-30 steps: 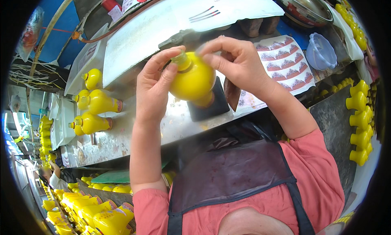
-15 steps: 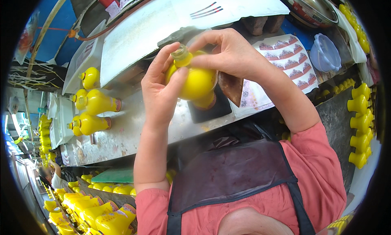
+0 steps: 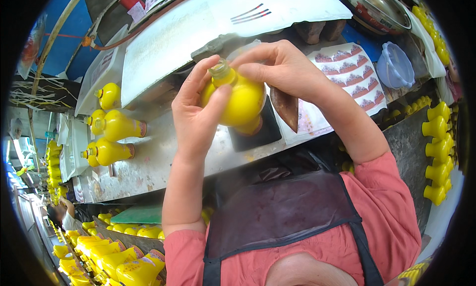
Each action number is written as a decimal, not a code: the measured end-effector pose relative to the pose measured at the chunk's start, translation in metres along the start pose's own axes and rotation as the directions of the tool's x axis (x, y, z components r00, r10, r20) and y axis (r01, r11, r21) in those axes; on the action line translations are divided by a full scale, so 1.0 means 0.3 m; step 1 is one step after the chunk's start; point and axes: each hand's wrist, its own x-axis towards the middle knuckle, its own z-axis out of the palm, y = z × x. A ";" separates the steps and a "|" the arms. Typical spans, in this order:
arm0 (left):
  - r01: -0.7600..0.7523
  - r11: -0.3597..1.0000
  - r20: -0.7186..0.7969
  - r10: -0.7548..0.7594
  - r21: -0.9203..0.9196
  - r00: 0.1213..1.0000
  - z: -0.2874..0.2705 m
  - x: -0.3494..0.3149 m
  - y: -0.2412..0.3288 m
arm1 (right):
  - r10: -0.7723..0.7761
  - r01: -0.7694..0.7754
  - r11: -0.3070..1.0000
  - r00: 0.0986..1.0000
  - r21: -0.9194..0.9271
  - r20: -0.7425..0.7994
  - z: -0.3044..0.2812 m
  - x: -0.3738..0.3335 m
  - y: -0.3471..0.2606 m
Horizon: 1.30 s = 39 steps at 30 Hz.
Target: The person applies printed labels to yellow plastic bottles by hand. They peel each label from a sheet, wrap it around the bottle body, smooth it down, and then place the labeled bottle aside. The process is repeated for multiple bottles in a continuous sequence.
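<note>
My left hand (image 3: 196,105) is wrapped round a yellow vase-shaped glass bottle (image 3: 241,103), thumb across its front. The bottle's clear bare neck tilts up and to the left, above the metal bench. Bent over its shoulder, my right hand (image 3: 282,65) has thumb and fingertips close together at the yellow surface. A brown pointed, wedge-shaped piece (image 3: 284,110) sticks out below the right palm and seems tucked in that hand; its upper part is hidden. Past the right fingertips shows a pale translucent patch (image 3: 243,49), too unclear to name. Under the bottle lies a black pad (image 3: 255,137).
Several yellow bottles (image 3: 119,126) lie on the metal bench (image 3: 148,159) at left. A printed decal sheet (image 3: 354,78) and a pale blue basket (image 3: 395,65) are at right. Across the back runs a white board (image 3: 198,26). More yellow bottles (image 3: 134,266) fill the lower left; a person (image 3: 67,214) is beyond.
My right fingers have shifted slightly down and right along the bottle's shoulder. The brown piece has moved slightly with that hand. My left hand keeps its hold.
</note>
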 end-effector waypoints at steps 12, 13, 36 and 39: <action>-0.055 0.998 -0.022 0.056 0.029 0.998 0.004 -0.007 -0.024 | -0.135 0.134 0.991 0.989 -0.015 -0.060 0.008 -0.018 0.013; -0.059 0.998 -0.025 0.060 0.011 0.998 0.004 -0.005 -0.023 | -0.110 0.112 0.994 0.991 0.013 -0.081 0.016 -0.023 0.009; -0.041 0.926 0.017 0.037 0.376 0.999 -0.007 0.032 0.099 | -0.676 0.529 0.556 0.737 -0.641 0.022 0.111 -0.182 0.013; -0.166 0.914 0.138 0.123 0.371 0.983 -0.019 0.045 0.110 | -0.632 0.434 0.683 0.754 -0.588 -0.178 0.093 -0.164 0.021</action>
